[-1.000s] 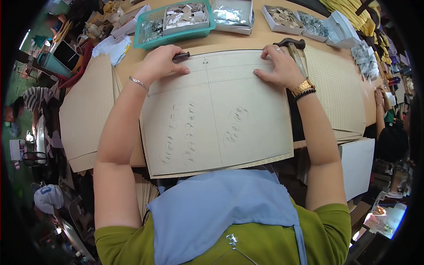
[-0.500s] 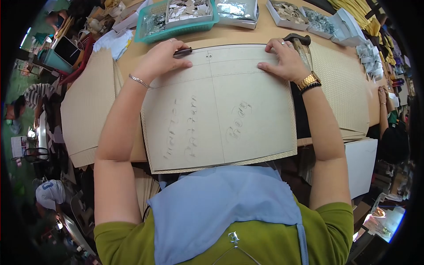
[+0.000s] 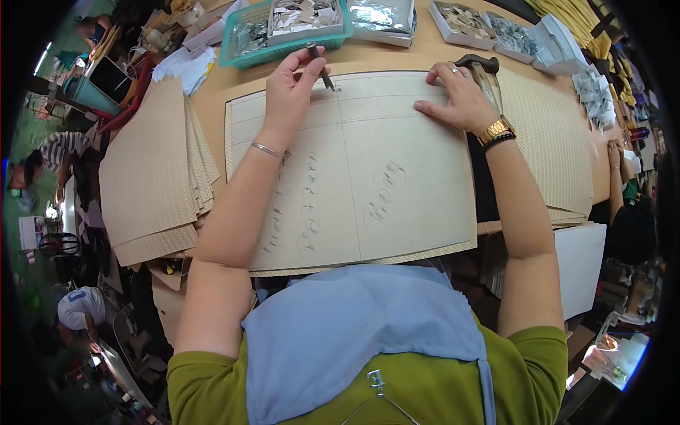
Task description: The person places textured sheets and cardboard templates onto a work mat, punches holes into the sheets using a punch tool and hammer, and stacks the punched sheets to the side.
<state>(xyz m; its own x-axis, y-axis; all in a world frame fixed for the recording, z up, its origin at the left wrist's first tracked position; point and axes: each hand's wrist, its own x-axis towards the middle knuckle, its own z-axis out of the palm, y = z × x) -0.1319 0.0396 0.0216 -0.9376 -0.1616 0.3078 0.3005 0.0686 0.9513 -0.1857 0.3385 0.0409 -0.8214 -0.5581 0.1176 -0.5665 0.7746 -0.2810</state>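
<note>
a tan table (image 3: 386, 59) stretches across the workplace. on its near side, in front of a blue apron (image 3: 361, 312), lies a marked pale sheet (image 3: 354, 170), set over a woven piece (image 3: 229, 131) that peeks out along the edges. a left stack (image 3: 145, 177) and a right stack (image 3: 542, 142) of similar woven stuff flank it. past the far edge i see a green basket (image 3: 265, 58). the right hand (image 3: 460, 99) is spread loosely over the sheet's far right corner; a hammer (image 3: 483, 61) lies just beside it. the left hand (image 3: 290, 88) pinches a dark punch (image 3: 326, 76) between thumb and fingers, slanted, tip down by the small holes (image 3: 338, 89); whether it touches, i can't tell. i'd judge the step in hand to be placing that tip; the next move seems to call for a squared-up tool and a steady sheet.
</note>
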